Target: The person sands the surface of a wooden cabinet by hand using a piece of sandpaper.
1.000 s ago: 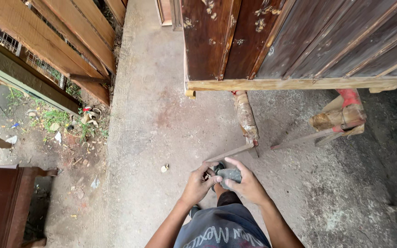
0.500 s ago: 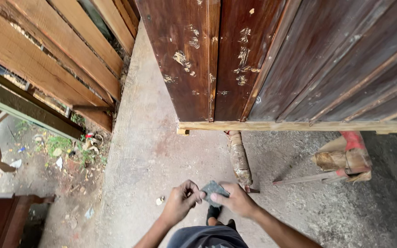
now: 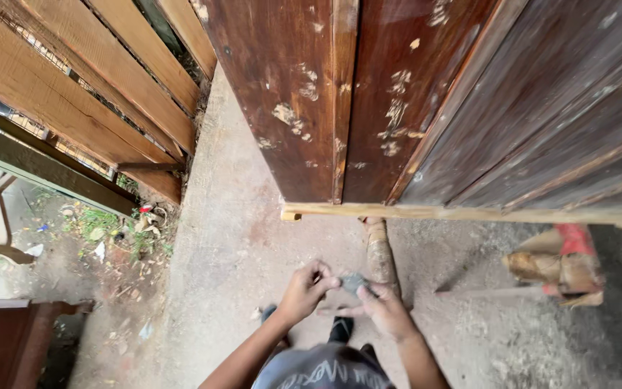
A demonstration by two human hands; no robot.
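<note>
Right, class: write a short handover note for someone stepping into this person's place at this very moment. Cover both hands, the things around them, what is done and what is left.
Left hand: fingers pinch the edge of the small grey flat piece.
Right hand: supports the same piece from below.
Around: dark brown wooden door panel lies ahead on a pale wooden rail, showing scuffed bare patches. Bare concrete floor underfoot.
Done: grey piece is in both hands.
Left: panel untouched by either hand.

Dark reddish-brown door panels (image 3: 397,94) on the far right, speckled with pale chipped patches, edged by a light yellow strip (image 3: 469,213). Orange-tan planks (image 3: 73,86) far left. Grey-brown concrete floor (image 3: 232,238); a small grey piece (image 3: 353,282) between the hands.
</note>
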